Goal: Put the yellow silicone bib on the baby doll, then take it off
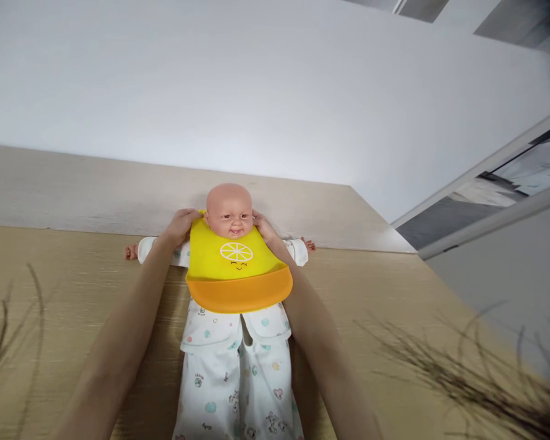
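A baby doll (229, 201) in white printed clothes (236, 379) lies on its back, arms spread to both sides. Over its chest rests a yellow bib (211, 250) with a lemon-slice print and an orange catch pocket (241, 293). My left hand (182, 225) is closed on the bib's upper edge at the left of the doll's neck. On the other side, my right hand (264, 226) reaches in beside the neck at the bib's top right, its fingers closed and partly hidden by the doll's head. The bib's neck ends are out of sight behind the head.
The doll lies on a light wooden tabletop (73, 293) with a raised wooden board (73, 189) behind its head. A white wall (187, 79) rises beyond. Dark hair strands (462, 373) blur the lower corners.
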A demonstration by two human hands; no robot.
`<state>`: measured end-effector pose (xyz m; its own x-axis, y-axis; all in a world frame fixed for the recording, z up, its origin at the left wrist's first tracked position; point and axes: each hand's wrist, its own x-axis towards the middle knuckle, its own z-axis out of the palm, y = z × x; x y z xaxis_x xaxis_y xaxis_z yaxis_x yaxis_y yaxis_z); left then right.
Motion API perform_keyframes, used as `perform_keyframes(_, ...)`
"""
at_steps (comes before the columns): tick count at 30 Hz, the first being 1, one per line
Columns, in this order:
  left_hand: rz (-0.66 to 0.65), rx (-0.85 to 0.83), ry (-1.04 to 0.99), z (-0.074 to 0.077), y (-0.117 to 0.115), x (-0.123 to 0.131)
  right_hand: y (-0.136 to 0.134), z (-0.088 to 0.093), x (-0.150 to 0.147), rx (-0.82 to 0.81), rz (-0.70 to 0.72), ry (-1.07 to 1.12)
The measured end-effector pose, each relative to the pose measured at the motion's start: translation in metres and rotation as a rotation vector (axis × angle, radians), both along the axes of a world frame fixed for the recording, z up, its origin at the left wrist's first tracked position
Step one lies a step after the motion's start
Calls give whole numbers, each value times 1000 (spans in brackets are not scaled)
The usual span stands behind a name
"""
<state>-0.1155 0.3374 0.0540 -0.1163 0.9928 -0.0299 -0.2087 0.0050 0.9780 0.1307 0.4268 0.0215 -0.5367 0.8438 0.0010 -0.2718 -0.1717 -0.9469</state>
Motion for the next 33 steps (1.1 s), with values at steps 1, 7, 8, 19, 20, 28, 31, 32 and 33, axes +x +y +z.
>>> perform_keyframes(1, -8, -14, 23, -1, 0, 2, -1, 0, 0, -3, 0, 5)
perform_keyframes(7, 8, -23, 106, 9, -2, 12, -7, 9, 1, 5, -24, -37)
perform_keyframes(8, 21, -28, 106, 11, -2, 13, -8, 12, 1, 15, -42, -62)
perform_keyframes(19, 225, -126, 96, 9, 5, 17, -11, 37, 1, 76, -262, -295)
perform_keyframes(20, 224, -129, 119, 7, 8, 16, -13, 37, 1, 59, -254, -281)
perform_keyframes(28, 282, -79, 296, 0, 23, 8, -18, 29, -4, 17, -250, -230)
perform_keyframes(31, 316, -29, 373, 3, 26, 7, -16, 27, -6, 77, -232, -251)
perform_keyframes(32, 316, -24, 394, 3, 27, 7, -15, 26, -7, 90, -236, -263)
perform_keyframes(33, 317, -22, 415, 3, 27, 7, -14, 26, -9, 96, -248, -280)
